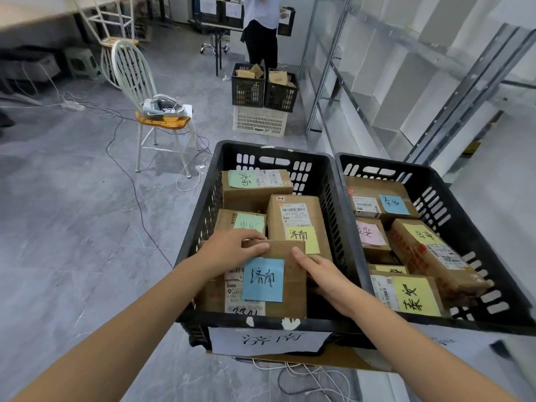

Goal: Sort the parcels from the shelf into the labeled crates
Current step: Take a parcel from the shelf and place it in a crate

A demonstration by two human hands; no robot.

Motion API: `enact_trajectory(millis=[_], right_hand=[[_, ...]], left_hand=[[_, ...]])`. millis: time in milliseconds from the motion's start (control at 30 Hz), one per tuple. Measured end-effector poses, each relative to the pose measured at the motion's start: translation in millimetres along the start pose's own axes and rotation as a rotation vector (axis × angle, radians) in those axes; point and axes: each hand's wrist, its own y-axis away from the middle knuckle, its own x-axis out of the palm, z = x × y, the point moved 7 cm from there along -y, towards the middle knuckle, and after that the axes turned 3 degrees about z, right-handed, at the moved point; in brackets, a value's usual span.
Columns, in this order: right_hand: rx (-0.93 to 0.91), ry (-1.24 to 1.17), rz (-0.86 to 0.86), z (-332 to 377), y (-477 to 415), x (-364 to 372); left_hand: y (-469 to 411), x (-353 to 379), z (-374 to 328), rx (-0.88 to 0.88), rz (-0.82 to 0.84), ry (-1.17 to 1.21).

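A cardboard parcel with a blue note [293, 282] lies at the near end of the left black crate [200, 216], which carries a white paper label on its front. My left hand [232, 250] grips the parcel's top left corner. Along the parcel's right edge rests my right hand [322, 274], fingers pressed on the box. Three more parcels with green and yellow notes lie behind it in the same crate. The right black crate [464, 187] holds several parcels with blue, pink and yellow notes.
A metal shelf rack [406, 91] runs along the right. A white chair [150, 111] with a device on its seat stands on the left, with cables across the floor. Farther back, two black crates sit on a white one [261, 120], beside a standing person [261, 30].
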Motion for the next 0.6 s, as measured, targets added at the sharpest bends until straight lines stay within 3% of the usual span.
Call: enact_trajectory(millis=[467, 600], right_hand=[[-0.094, 0.048, -0.061, 6, -17, -10], [0.049, -0.065, -0.053, 1, -21, -8]], left_hand=[[-17, 7, -3, -0.016, 0.137, -0.056], [-18, 6, -4, -0.003, 0.184, -0.04]])
